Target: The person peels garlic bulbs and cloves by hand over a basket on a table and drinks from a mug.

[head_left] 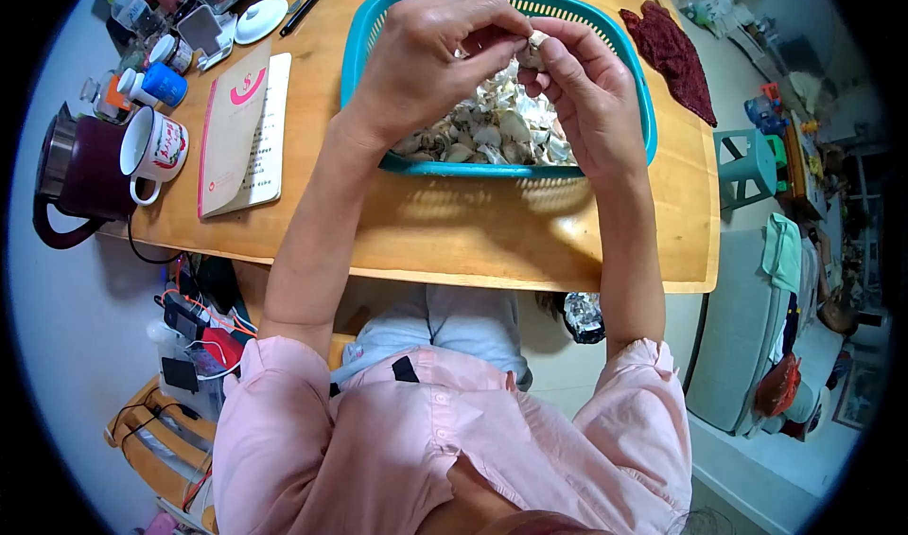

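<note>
A small whitish garlic clove (532, 54) is pinched above the teal basket (492, 170). My left hand (430, 57) reaches it from the left, thumb and index fingertips pressed together at its edge. From the other side my right hand (588, 86) holds it between thumb and curled fingers. Below both hands, the basket contains a heap of garlic pieces and papery skins (501, 123), white to brownish. My left hand and forearm cover part of the heap and the basket's far left side.
Left on the wooden table (454, 242) are a booklet (241, 138), an enamel mug (154, 149), a dark kettle (90, 171), several bottles, a white lid (260, 20) and a black pen (312, 2). A dark red cloth (670, 57) lies at the right edge. Beyond stands a green stool (745, 169).
</note>
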Action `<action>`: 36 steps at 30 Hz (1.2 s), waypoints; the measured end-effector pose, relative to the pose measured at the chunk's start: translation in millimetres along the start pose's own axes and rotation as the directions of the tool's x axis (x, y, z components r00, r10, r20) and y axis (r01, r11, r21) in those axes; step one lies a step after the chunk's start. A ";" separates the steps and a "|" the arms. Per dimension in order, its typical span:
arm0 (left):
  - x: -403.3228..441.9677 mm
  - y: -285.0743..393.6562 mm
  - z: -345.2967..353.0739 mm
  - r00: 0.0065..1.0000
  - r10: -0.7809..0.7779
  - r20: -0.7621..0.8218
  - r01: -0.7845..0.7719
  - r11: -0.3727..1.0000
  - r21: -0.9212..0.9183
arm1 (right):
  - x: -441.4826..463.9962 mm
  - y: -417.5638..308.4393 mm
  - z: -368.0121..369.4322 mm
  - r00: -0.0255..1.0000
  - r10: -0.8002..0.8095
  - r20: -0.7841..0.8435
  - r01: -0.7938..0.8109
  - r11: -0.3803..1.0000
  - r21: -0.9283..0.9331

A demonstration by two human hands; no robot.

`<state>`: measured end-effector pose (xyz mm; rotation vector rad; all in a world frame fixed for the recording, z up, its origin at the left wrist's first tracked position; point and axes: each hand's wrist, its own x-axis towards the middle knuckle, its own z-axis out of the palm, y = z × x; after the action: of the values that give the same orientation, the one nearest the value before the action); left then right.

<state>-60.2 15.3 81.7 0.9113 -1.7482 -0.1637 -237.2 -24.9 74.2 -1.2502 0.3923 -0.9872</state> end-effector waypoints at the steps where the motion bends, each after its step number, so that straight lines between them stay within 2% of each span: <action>1: -0.1 1.9 -0.1 1.000 -0.001 0.001 0.001 1.000 -0.001 | 0.6 1.1 -1.0 1.000 -0.009 0.000 0.009 0.999 -0.046; 3: 0.0 5.7 0.4 0.999 0.045 0.016 -0.047 0.986 0.161 | 0.2 0.9 -1.3 1.000 -0.017 0.001 0.017 0.996 -0.092; 5: 1.0 7.1 1.9 0.996 0.092 0.006 -0.091 0.975 0.202 | -0.8 -0.5 0.7 1.000 -0.025 0.010 0.026 0.983 -0.183; 6: 1.4 7.4 2.2 0.990 0.141 -0.003 -0.136 0.961 0.242 | -0.7 0.6 0.9 1.000 -0.025 0.010 0.026 0.983 -0.182; 10: 1.3 7.6 0.9 0.983 0.179 -0.031 -0.166 0.955 0.244 | -1.4 1.4 2.1 0.999 -0.033 0.017 0.035 0.982 -0.187; 13: 0.7 7.2 1.3 0.987 0.154 -0.040 -0.140 0.961 0.239 | -1.0 0.8 1.8 0.999 -0.036 0.038 0.042 0.985 -0.167; 15: -0.3 6.0 2.8 0.995 0.071 -0.074 -0.059 0.986 0.155 | -1.0 1.1 0.9 0.998 -0.038 0.059 0.047 0.986 -0.157; 19: 0.4 6.7 0.8 0.996 0.063 -0.061 -0.049 0.976 0.212 | -1.6 1.1 -1.7 0.996 0.010 0.091 0.001 0.993 -0.118; 21: -0.1 4.0 -2.4 0.994 -0.048 -0.093 0.059 0.991 0.121 | -1.7 0.4 -2.0 0.993 0.035 0.113 -0.024 0.994 -0.104; 23: -1.2 1.3 -4.7 0.995 -0.040 -0.096 0.057 0.981 0.187 | -0.8 -1.8 -0.4 0.991 0.038 0.130 -0.047 0.997 0.065; 25: -0.7 1.2 -4.2 0.984 -0.122 -0.132 0.156 0.946 0.283 | 0.7 -1.3 -3.2 0.991 0.010 0.132 -0.024 0.995 0.100; 26: -1.0 -1.8 -4.2 0.984 -0.119 -0.132 0.152 0.947 0.281 | 1.1 -1.8 -4.7 0.991 -0.016 0.132 -0.002 0.991 0.135; 28: -3.2 -9.4 -5.2 0.984 -0.133 -0.114 0.169 0.900 0.402 | 0.7 -3.9 -1.1 0.997 -0.031 0.076 0.022 0.994 0.109; 31: -2.7 -2.7 -5.0 0.977 -0.205 -0.051 0.208 0.886 0.414 | 1.0 -2.9 1.4 0.998 -0.059 -0.005 0.059 0.995 0.084; 32: -0.4 1.9 -2.9 0.977 -0.206 -0.050 0.208 0.886 0.413 | 1.0 -2.4 1.3 0.997 -0.071 -0.031 0.074 0.994 0.084; 34: 5.2 11.2 2.8 0.990 -0.041 -0.136 0.054 0.994 0.094 | 1.2 -3.4 1.4 0.997 -0.071 -0.018 0.072 0.994 0.084; 35: 5.1 11.9 2.7 0.990 -0.042 -0.135 0.055 0.994 0.092 | 1.3 -4.1 1.7 0.997 -0.072 -0.003 0.072 0.994 0.083; 36: 4.6 12.4 2.5 0.997 -0.062 -0.056 0.063 0.998 0.021 | 1.3 -4.3 2.7 0.998 -0.070 -0.004 0.070 0.994 0.083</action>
<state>-68.9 20.1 90.8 0.9790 -1.6743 -0.1575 -236.3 -24.2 79.4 -1.1951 0.3063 -1.0535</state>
